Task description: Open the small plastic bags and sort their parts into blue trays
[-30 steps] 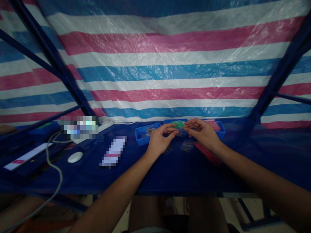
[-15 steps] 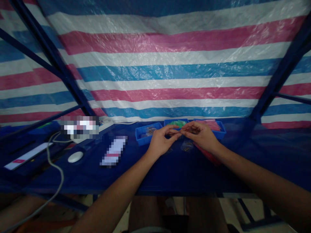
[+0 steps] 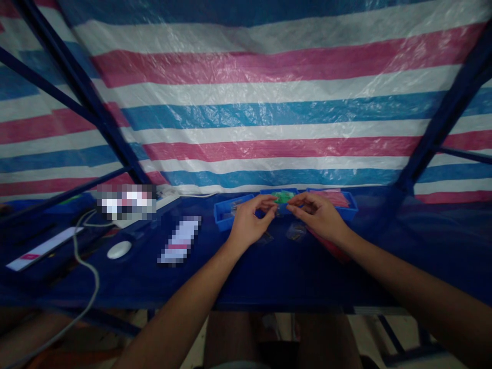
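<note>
My left hand (image 3: 249,221) is in front of the left blue bin (image 3: 226,221), its thumb and fingers curled close together. Across a small gap, my right hand (image 3: 321,214) has thumb and fingertips pinched in front of the right bin. Anything between either hand's fingertips is too small and dim to make out. Below the hands, a small clear plastic bag (image 3: 295,231) with brownish pieces lies on the blue table (image 3: 261,279). Another small clear packet (image 3: 266,238) lies by my left wrist. Red material (image 3: 334,250) is partly hidden under my right forearm.
Behind the hands, one bin holds green packets (image 3: 283,197) and another pink-red ones (image 3: 335,198). To the left lie a blurred phone-like slab (image 3: 180,240), a white mouse (image 3: 119,249) and a white cable (image 3: 94,277). Blue frame posts (image 3: 434,118) flank a striped plastic sheet (image 3: 269,113).
My hands have drawn apart: the fingertips were together, and now a gap lies between them. My left hand has shifted slightly left; the right has barely moved.
</note>
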{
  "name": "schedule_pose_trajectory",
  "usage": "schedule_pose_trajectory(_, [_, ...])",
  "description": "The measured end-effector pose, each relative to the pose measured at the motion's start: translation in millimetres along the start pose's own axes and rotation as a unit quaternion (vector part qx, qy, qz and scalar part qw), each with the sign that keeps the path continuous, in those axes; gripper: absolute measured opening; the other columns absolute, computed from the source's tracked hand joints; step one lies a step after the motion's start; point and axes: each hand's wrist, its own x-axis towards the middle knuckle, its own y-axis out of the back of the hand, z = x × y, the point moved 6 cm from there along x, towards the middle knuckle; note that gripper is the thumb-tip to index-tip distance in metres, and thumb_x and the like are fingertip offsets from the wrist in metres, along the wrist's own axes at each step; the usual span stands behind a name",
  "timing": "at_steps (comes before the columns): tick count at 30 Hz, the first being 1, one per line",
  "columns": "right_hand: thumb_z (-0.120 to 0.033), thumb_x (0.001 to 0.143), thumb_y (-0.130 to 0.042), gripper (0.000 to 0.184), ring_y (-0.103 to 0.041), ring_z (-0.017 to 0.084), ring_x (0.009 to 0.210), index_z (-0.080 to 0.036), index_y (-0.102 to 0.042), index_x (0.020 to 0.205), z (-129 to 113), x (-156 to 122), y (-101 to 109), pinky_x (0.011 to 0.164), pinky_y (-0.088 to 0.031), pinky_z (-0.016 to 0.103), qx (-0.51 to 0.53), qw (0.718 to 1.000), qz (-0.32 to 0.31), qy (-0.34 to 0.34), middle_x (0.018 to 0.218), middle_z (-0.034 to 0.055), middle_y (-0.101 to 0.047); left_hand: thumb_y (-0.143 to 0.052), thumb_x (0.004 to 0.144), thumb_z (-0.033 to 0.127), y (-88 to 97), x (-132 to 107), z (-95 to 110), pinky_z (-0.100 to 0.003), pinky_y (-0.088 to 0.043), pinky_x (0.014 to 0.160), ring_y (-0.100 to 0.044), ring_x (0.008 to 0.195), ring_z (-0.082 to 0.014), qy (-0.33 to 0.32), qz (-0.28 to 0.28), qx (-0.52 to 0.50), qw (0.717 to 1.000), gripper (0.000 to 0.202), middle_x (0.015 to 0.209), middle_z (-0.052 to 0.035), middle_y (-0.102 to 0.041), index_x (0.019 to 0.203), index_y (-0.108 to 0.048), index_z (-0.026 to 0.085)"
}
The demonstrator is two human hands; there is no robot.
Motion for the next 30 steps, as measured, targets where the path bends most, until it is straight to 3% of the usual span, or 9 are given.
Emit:
schedule_pose_trajectory(6, [-0.035, 0.097, -0.068, 0.017, -0.070, 0.020, 0.082, -0.024, -0.074, 0.108, -9.7, -5.0, -7.2, 0.074, -0.056, 0.034, -0.141, 0.987, -0.052, 0.055, 0.095, 0.0043, -0.076, -0.067, 0.089, 0.020, 71.1, 13.6, -17.4, -0.034, -0.059, 0.091, -0.076, 0.090, -0.0177, 0.020, 0.119, 0.166, 0.979, 0.037, 0.110, -0.0027, -0.080, 0.125, -0.069, 0.024])
schedule_pose_trajectory(8, [-0.032, 0.098, -0.067, 0.015, -0.071, 0.021, 0.085, -0.024, -0.074, 0.109, -11.3, -8.1, -13.9, 0.078, -0.056, 0.036, -0.180, 0.976, -0.093, 0.080, 0.099, 0.0050, -0.076, -0.064, 0.088, 0.019, 89.1, 15.7, -30.5, -0.032, -0.058, 0.084, -0.075, 0.085, -0.0179, 0.057, 0.125, 0.215, 0.967, 0.036, 0.107, -0.0020, -0.080, 0.124, -0.068, 0.024])
schedule_pose_trajectory(11, [-0.032, 0.096, -0.072, 0.022, -0.070, 0.025, 0.107, -0.024, -0.074, 0.116, -14.4, -16.1, -25.6, 0.097, -0.056, 0.042, -0.214, 0.954, -0.165, 0.132, 0.114, 0.0079, -0.076, -0.065, 0.085, 0.020, 98.9, 15.4, -48.2, -0.033, -0.057, 0.083, -0.075, 0.084, -0.0203, 0.108, 0.089, 0.286, 0.948, 0.033, 0.101, -0.0024, -0.080, 0.118, -0.069, 0.023])
schedule_pose_trajectory(16, [-0.038, 0.098, -0.071, 0.052, -0.054, 0.029, 0.143, -0.032, -0.060, 0.149, -16.0, -32.6, -50.3, 0.122, -0.041, 0.051, -0.193, 0.921, -0.288, 0.180, 0.150, 0.0077, -0.064, -0.066, 0.083, 0.021, 92.5, 9.5, -62.6, -0.037, -0.055, 0.085, -0.075, 0.092, -0.0265, 0.158, 0.021, 0.370, 0.915, 0.030, 0.097, -0.0060, -0.081, 0.113, -0.070, 0.022])
schedule_pose_trajectory(19, [-0.030, 0.106, -0.057, 0.051, -0.044, 0.025, 0.153, -0.035, -0.052, 0.156, -12.6, -40.2, -69.1, 0.131, -0.028, 0.051, -0.191, 0.894, -0.353, 0.199, 0.157, 0.0011, -0.058, -0.066, 0.083, 0.020, 91.3, 6.2, -65.2, -0.046, -0.053, 0.094, -0.072, 0.105, -0.0325, 0.177, 0.005, 0.404, 0.898, 0.027, 0.100, -0.0081, -0.080, 0.110, -0.071, 0.022])
schedule_pose_trajectory(21, [-0.029, 0.106, -0.056, 0.046, -0.045, 0.025, 0.152, -0.034, -0.058, 0.152, -8.6, -40.2, -76.1, 0.131, -0.029, 0.049, -0.197, 0.889, -0.359, 0.202, 0.157, 0.0009, -0.058, -0.065, 0.084, 0.018, 91.6, 5.5, -62.3, -0.053, -0.050, 0.100, -0.069, 0.113, -0.0354, 0.174, 0.014, 0.411, 0.895, 0.030, 0.108, -0.0099, -0.078, 0.113, -0.071, 0.022])
schedule_pose_trajectory(25, [-0.028, 0.102, -0.062, 0.037, -0.063, 0.025, 0.135, -0.032, -0.070, 0.138, -4.0, -34.0, -72.3, 0.121, -0.044, 0.046, -0.224, 0.896, -0.327, 0.200, 0.139, 0.0027, -0.072, -0.058, 0.093, 0.019, 78.4, 8.7, -30.8, -0.054, -0.043, 0.113, -0.059, 0.128, -0.0325, 0.037, 0.061, 0.361, 0.930, 0.046, 0.131, -0.0120, -0.069, 0.139, -0.059, 0.021])
schedule_pose_trajectory(27, [-0.022, 0.101, -0.061, 0.035, -0.069, 0.025, 0.125, -0.031, -0.074, 0.132, -4.4, -32.0, -66.2, 0.113, -0.051, 0.043, -0.241, 0.897, -0.313, 0.200, 0.131, 0.0032, -0.077, -0.055, 0.098, 0.022, 58.1, 7.9, -10.7, -0.049, -0.042, 0.116, -0.059, 0.128, -0.0289, -0.054, 0.030, 0.296, 0.953, 0.041, 0.131, -0.0113, -0.068, 0.139, -0.059, 0.019])
schedule_pose_trajectory(30, [-0.014, 0.097, -0.059, 0.033, -0.074, 0.025, 0.112, -0.026, -0.078, 0.120, -3.8, -28.7, -57.0, 0.101, -0.056, 0.040, -0.265, 0.901, -0.287, 0.189, 0.119, 0.0059, -0.080, -0.053, 0.101, 0.024, 21.2, 1.3, 10.3, -0.045, -0.045, 0.115, -0.060, 0.126, -0.0266, -0.121, -0.060, 0.202, 0.970, 0.035, 0.128, -0.0103, -0.069, 0.135, -0.062, 0.022])
